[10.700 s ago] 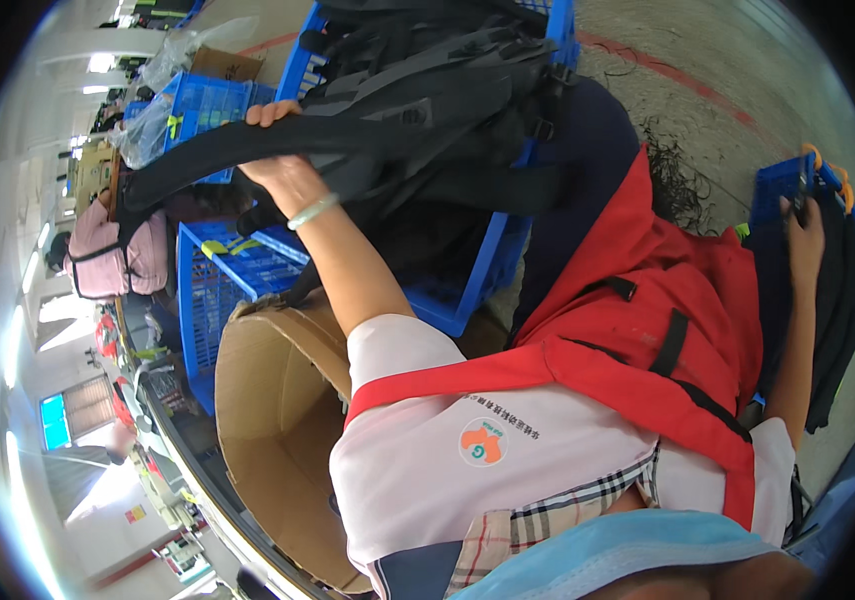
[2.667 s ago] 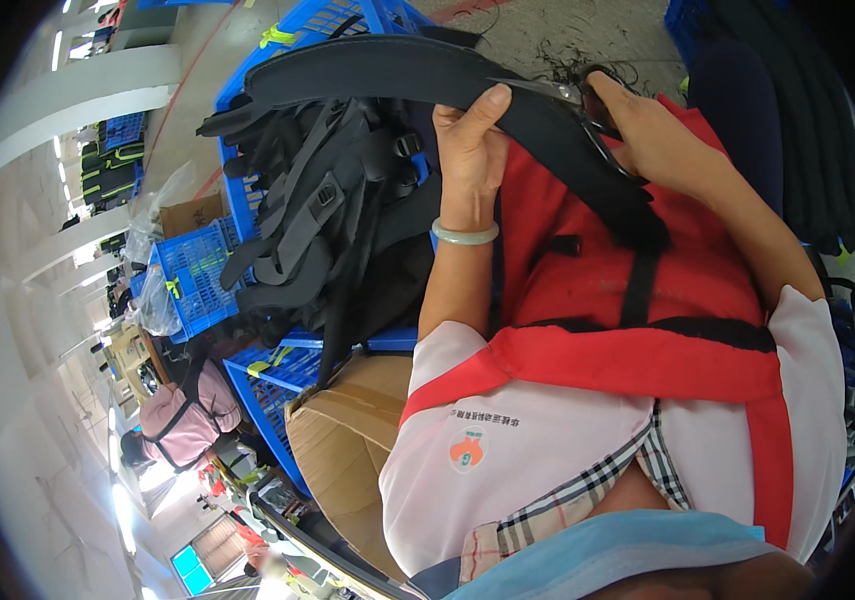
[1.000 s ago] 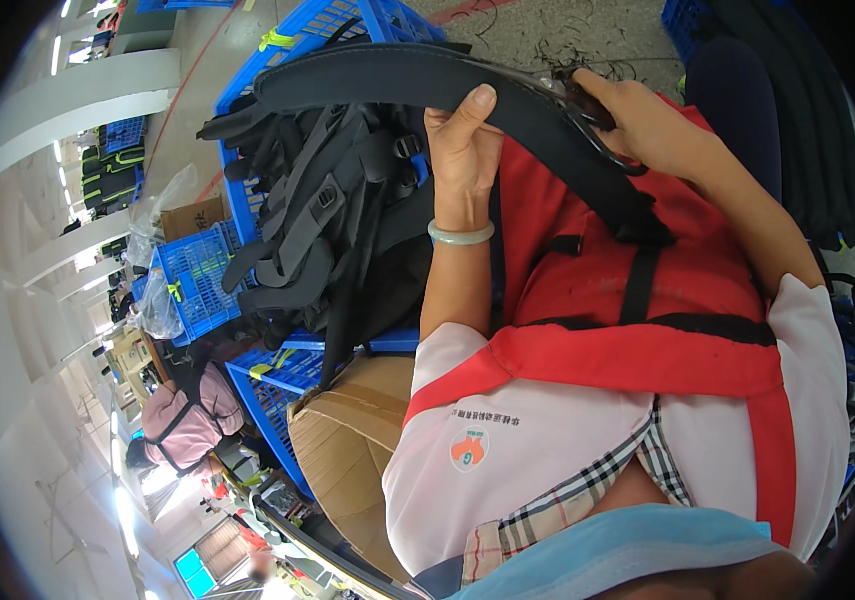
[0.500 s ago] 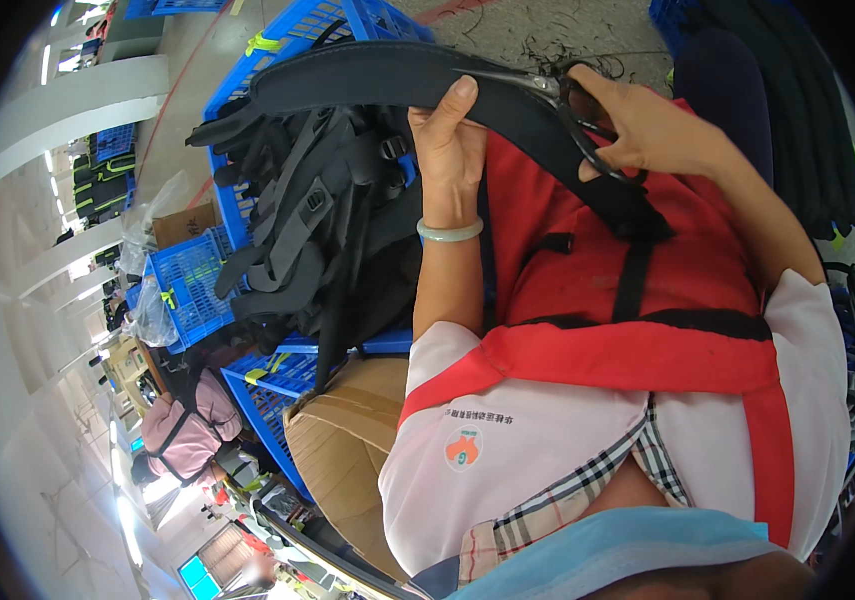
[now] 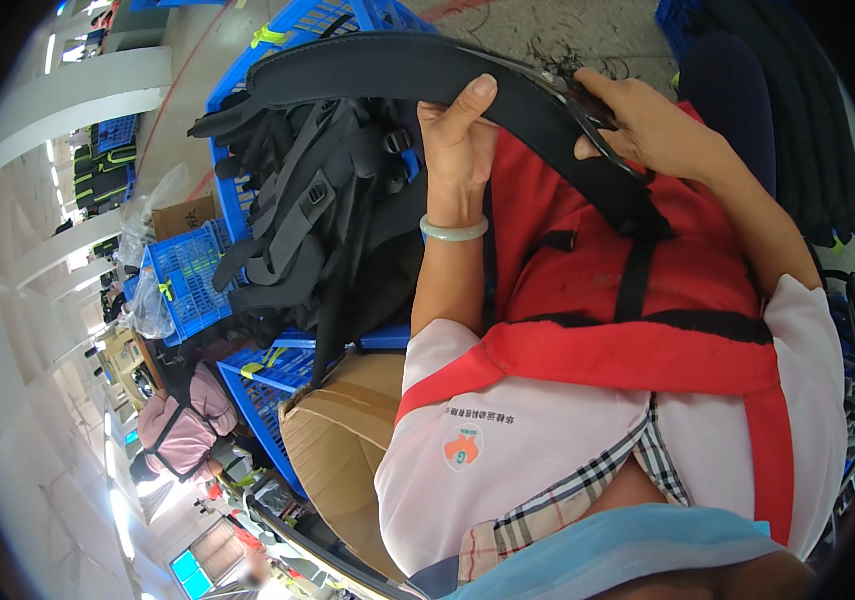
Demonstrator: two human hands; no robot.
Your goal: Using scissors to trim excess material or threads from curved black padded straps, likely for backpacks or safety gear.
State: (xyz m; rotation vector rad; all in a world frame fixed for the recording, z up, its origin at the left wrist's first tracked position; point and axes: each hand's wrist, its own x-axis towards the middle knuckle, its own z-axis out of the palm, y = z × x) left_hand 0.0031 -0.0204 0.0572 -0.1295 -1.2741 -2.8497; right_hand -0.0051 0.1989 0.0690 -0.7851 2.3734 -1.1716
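A long curved black padded strap (image 5: 377,72) stretches across in front of me, its near right end lying on my red apron (image 5: 547,290). My left hand (image 5: 459,140) grips it near its middle, the thumb on top and the other fingers out of sight underneath. In my right hand (image 5: 652,125) is a pair of scissors (image 5: 592,125) with dark handles. Their metal blades lie along the strap's far edge, partly hidden by it. Whether the blades touch thread or fabric I cannot make out.
Left of my arm, a blue plastic crate (image 5: 230,200) holds a heap of black straps (image 5: 322,215) with buckles. A cardboard box (image 5: 337,440) stands nearer me. Dark thread scraps (image 5: 572,45) litter the floor ahead. Long black padded pieces (image 5: 807,120) hang at right. Another person (image 5: 192,415) sits far left.
My left hand has shifted slightly right along with the strap. The scissors have turned closer against the strap's far edge, and less of the blades and handles shows.
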